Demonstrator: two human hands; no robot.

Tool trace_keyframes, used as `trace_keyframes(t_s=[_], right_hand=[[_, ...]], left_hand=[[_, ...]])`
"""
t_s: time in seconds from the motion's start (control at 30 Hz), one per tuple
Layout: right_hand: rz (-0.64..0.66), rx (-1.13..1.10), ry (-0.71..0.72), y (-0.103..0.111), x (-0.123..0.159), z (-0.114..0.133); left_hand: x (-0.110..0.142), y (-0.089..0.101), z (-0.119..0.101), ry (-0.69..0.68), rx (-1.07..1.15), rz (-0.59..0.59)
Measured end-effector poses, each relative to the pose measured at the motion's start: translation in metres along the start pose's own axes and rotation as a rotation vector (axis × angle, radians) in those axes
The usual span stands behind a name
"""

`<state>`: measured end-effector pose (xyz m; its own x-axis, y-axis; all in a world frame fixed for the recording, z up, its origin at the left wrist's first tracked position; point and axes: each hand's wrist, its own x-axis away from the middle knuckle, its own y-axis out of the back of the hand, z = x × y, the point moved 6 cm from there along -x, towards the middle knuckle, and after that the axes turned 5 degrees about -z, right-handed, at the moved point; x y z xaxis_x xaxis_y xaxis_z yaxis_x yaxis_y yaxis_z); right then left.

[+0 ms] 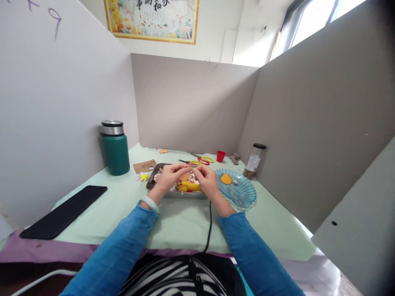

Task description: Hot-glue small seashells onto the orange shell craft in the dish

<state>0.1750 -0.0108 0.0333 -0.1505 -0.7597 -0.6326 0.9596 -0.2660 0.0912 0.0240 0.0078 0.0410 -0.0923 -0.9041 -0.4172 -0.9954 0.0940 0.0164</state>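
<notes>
Both of my hands are close together above a metal tray [197, 195]. My left hand [169, 176] is closed in a pinch on a small, round peach-coloured piece [185, 176]. My right hand [207, 179] pinches at its fingertips right beside it; what it holds is too small to make out. Under my hands, a yellow tool that looks like a glue gun [190, 187] lies across the tray, among small colourful pieces partly hidden by my fingers. To the right, a blue scalloped plate [243, 197] bears an orange round piece [226, 179] and a tiny ornament [236, 182].
Scissors [203, 160] with yellow and red handles and a red cup [221, 156] lie behind the tray. A lidded jar [253, 163] leans at right. A green bottle [115, 152], cardboard [144, 166] and black phone-like slab [66, 211] are left. A black cord [210, 224] runs to the front edge.
</notes>
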Motion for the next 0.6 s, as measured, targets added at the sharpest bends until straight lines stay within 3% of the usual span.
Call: trace_keyframes(t_s=[0.6], right_hand=[[0.003, -0.002, 0.007, 0.0006, 0.0004, -0.0015]], left_hand=[[-0.0008, 0.0, -0.0013, -0.029, 0.003, 0.008]])
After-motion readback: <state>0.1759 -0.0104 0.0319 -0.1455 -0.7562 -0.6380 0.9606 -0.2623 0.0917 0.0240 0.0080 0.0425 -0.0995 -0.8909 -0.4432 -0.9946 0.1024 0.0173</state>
